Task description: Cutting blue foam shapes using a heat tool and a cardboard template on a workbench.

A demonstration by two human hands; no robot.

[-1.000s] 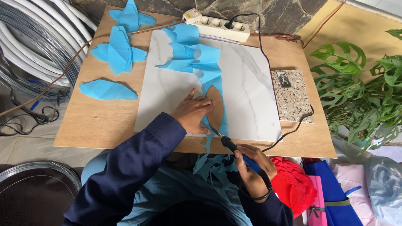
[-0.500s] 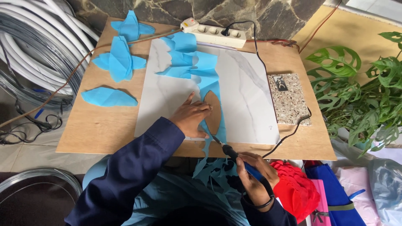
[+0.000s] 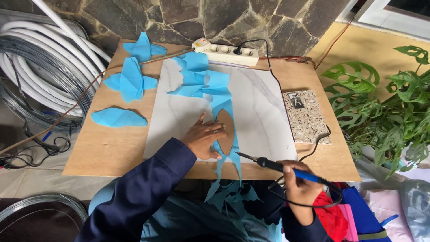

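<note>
Looking down, largest first, I see:
Board: wooden board (image 3: 112,152) carrying everything.
Slab: white marble tile (image 3: 264,116) lying flat on the board.
Fabric: blue fabric strip (image 3: 221,96) running down the tile and over the near edge.
Template: brown leaf-shaped template (image 3: 226,130) resting on the strip.
Left hand: my left hand (image 3: 204,136), fingers spread flat, pressing the template.
Right hand: my right hand (image 3: 298,181), fingers wrapped around the soldering iron (image 3: 277,166), tip just beside the strip.
</note>
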